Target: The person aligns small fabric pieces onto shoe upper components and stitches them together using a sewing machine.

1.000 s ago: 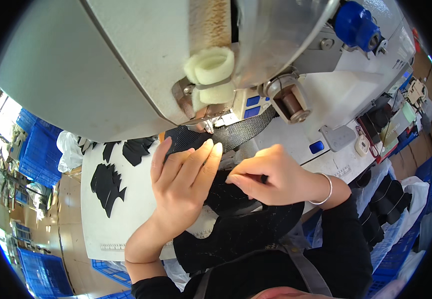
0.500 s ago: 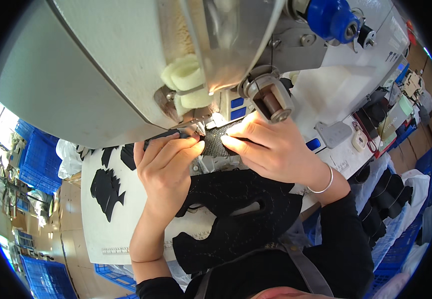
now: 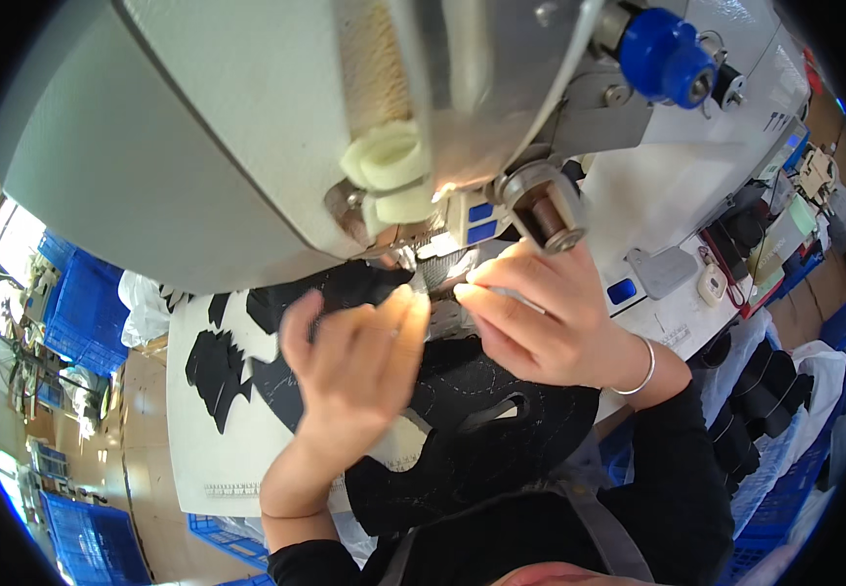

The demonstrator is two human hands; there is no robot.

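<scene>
My left hand [image 3: 350,366], blurred by motion, hovers over the table just left of the sewing machine's [image 3: 237,127] needle area. What its fingers hold, if anything, I cannot make out. Right of the needle, my right hand [image 3: 555,322] has its fingers bent and fingertips drawn close together; whatever lies between them is hidden. A narrow grey textured piece [image 3: 439,268] lies under the presser foot, between the hands. Below them a large black fabric piece [image 3: 501,459], with cut-out openings and pale marked lines, spreads towards my lap. More black fabric [image 3: 345,285] runs behind my left hand.
Jagged black scraps [image 3: 216,376] lie on the white tabletop [image 3: 247,459] at the left. A bobbin winder-like metal part [image 3: 548,210] juts out above my right hand. Blue crates [image 3: 91,317] stand at far left; a plastic-lined crate with black pieces [image 3: 755,405] stands at right.
My left hand has come away from the needle area, down and slightly right. My right hand has shifted a little right and down. The black fabric now spreads further left behind the left hand.
</scene>
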